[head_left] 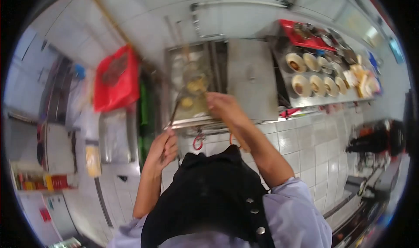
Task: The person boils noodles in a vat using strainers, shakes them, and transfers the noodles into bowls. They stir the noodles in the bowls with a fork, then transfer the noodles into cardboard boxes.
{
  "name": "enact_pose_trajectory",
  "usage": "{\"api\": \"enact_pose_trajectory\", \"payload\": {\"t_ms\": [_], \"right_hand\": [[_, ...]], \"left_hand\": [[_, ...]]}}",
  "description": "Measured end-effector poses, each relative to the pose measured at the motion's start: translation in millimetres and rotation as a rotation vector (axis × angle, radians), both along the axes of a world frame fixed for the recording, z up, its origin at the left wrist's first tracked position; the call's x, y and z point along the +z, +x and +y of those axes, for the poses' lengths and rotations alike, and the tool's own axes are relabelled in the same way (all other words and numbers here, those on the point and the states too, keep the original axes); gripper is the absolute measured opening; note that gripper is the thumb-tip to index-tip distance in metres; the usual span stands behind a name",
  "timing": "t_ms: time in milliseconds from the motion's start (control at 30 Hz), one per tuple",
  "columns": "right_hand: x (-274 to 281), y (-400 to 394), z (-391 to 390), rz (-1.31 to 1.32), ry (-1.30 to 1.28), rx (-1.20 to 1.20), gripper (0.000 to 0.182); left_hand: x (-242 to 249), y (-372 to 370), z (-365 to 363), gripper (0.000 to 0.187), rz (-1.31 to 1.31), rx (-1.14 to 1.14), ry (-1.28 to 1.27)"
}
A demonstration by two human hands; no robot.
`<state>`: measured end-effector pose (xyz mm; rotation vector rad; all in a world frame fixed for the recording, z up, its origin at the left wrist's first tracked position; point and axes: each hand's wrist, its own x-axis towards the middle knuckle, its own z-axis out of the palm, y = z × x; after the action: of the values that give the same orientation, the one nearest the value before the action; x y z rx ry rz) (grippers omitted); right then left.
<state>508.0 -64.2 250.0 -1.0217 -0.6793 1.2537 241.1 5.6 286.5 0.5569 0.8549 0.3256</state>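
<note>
My left hand (163, 148) is closed around a long, thin, dark utensil (175, 112) that slants up into the metal basin (176, 73). Blur hides whether the utensil is one piece or a pair. At the basin's right side my right hand (221, 105) is closed, apparently on the handle of a round mesh strainer (190, 75). Yellowish food (197, 85) lies in the strainer. Just below it, a round yellow piece (187, 102) sits in the basin's liquid. A wooden handle (185, 47) rises at the back of the basin.
A flat metal cover (252, 78) adjoins the basin on the right. Beyond it, several white bowls (300, 85) stand on a metal counter under a red tray (301, 36). To the left are a red basket (117, 80) and a metal tray (117, 136). A red ring (198, 141) hangs in front.
</note>
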Motion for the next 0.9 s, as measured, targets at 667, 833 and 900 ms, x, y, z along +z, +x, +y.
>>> {"api": "enact_pose_trajectory", "payload": {"t_ms": [667,833,900], "right_hand": [[-5.1,-35.9,21.1,0.046,-0.208,-0.152,0.035],[-11.7,-50.6,24.7,0.098,-0.182,-0.24,0.027],[-7.9,-50.1,25.5,0.072,-0.144,-0.249,0.028]], "left_hand": [[9.7,-18.9,42.8,0.023,-0.055,-0.2,-0.054],[8.1,-15.5,46.5,0.023,-0.054,-0.214,-0.041],[19.6,-21.0,49.0,0.022,-0.096,-0.224,-0.061]]}}
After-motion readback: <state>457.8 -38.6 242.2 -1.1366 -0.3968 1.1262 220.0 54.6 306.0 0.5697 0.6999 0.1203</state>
